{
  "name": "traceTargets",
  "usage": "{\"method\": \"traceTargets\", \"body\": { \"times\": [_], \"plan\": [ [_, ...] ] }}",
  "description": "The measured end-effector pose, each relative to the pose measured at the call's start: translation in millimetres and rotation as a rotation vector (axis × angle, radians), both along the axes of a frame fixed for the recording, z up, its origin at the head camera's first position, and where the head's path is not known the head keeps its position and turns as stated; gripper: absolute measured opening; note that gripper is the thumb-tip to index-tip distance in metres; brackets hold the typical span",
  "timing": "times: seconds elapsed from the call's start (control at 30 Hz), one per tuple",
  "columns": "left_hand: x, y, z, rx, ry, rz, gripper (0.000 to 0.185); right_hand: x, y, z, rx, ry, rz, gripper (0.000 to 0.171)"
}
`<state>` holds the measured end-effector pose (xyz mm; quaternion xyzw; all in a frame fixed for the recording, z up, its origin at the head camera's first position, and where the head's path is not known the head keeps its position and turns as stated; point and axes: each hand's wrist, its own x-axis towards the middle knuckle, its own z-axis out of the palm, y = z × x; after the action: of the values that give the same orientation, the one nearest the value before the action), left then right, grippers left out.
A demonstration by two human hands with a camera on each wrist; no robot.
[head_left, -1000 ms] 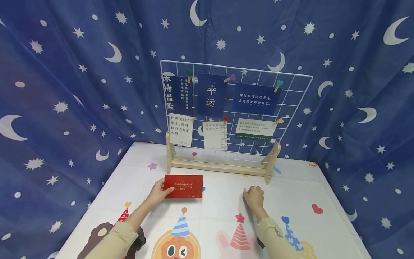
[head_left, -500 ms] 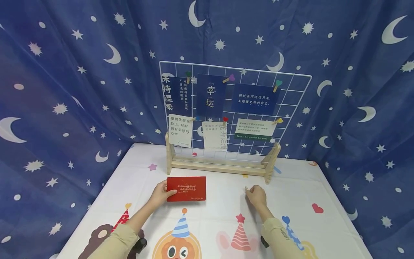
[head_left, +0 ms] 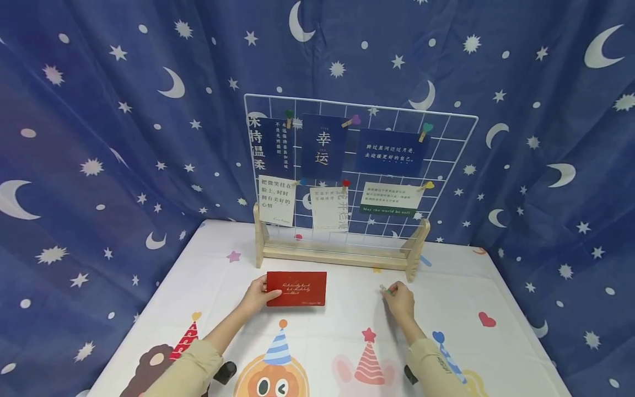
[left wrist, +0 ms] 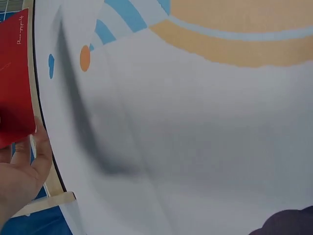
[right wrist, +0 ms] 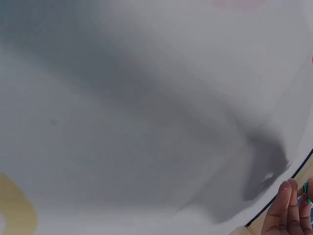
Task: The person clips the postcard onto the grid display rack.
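Note:
A red card with pale script is held by its left edge in my left hand, thumb across the front. The left wrist view shows the same card at its left border, with the left hand under it. My right hand pinches a small wooden clothespin with a bit of green on it. In the right wrist view only the fingers and the clothespin's green part show at the lower right corner. Between the two hands lies a stretch of white tablecloth.
Behind the hands stands a white wire grid on a wooden base. Blue cards such as the middle one hang in its upper row, pale cards below, held by heart clothespins. A starry curtain backs the table.
My left hand has carried the red card to the right, toward the middle. The right hand has shifted slightly right and turned, so the clothespin shows more clearly.

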<state>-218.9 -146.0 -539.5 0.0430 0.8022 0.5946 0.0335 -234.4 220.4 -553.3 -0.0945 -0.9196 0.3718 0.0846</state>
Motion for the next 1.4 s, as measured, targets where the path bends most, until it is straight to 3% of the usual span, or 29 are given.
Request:
{"method": "traceTargets", "body": {
  "times": [0.3, 0.43, 0.63, 0.77, 0.97, 1.4],
  "plan": [
    [3.2, 14, 5.2, -0.038, -0.126, 0.013, 0.035, -0.7, 11, -1.7, -0.052, 0.013, -0.047, 0.012],
    [3.6, 18, 7.9, -0.060, -0.119, -0.001, 0.037, 1.9, 16, 2.8, -0.096, -0.007, -0.049, 0.017],
    [0.9, 22, 9.9, -0.020, -0.151, -0.011, 0.039, 6.4, 20, 8.0, -0.095, -0.011, -0.042, 0.020],
    [-3.7, 27, 10.9, -0.005, -0.155, 0.015, 0.040, 6.8, 22, 8.5, -0.106, -0.004, -0.023, 0.014],
    [-9.2, 37, 11.7, -0.015, -0.172, 0.002, 0.036, 7.9, 26, 10.3, -0.121, -0.003, 0.016, 0.015],
    [-10.5, 63, 7.9, 0.034, -0.095, -0.024, 0.025, 11.9, 36, 19.1, -0.224, 0.090, 0.081, 0.019]
  ]
}}
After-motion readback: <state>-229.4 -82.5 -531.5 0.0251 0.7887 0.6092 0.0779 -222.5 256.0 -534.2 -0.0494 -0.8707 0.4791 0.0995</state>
